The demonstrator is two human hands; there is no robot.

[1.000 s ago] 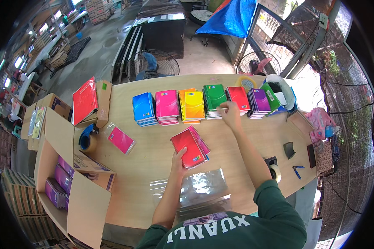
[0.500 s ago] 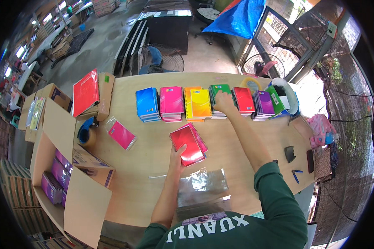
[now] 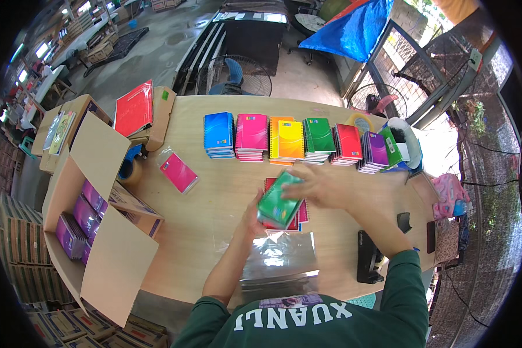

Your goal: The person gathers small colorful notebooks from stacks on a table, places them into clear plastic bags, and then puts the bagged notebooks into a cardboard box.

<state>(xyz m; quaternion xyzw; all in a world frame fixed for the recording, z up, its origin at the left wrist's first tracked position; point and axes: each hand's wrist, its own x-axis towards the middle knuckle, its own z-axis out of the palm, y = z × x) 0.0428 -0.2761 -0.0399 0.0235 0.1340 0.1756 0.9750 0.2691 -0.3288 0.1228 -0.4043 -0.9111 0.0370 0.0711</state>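
I'm watching the left hand over the bench, fingers grasping a notebook stack: green notebook on top, red notebook and pink notebook beneath. Here's the right hand, blurred, fingers against the green cover; pinching or just touching, I can't tell. Clear plastic sleeves lie nearby.

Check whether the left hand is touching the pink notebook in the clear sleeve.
Apart. The head view shows bare tabletop between the left hand and the pink notebook, which lies off to the hand's left.
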